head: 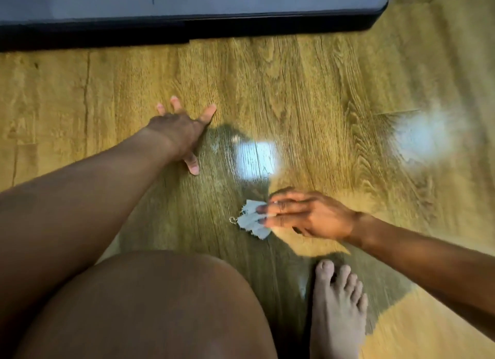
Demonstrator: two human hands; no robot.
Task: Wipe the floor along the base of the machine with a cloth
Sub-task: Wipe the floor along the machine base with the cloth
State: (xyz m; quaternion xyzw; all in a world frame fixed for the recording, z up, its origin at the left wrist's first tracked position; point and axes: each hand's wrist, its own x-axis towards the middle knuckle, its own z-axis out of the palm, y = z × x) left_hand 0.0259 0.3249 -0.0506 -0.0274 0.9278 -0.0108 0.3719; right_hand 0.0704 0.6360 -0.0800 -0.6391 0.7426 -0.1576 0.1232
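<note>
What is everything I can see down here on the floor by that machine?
Machine: one, grey with a black base, along the top edge.
Floor: one, yellow-brown wood boards, below the machine.
Light patches: two, white, mid-floor and far right.
Cloth: one, pale grey, crumpled on the floor below the middle patch.
Left hand: one, spread flat on the floor, apart from the cloth.
Right hand: one, straight fingers pressing the cloth.
Knee: one, bare, bottom left.
Foot: one, bare, on the floor, bottom right.
</note>
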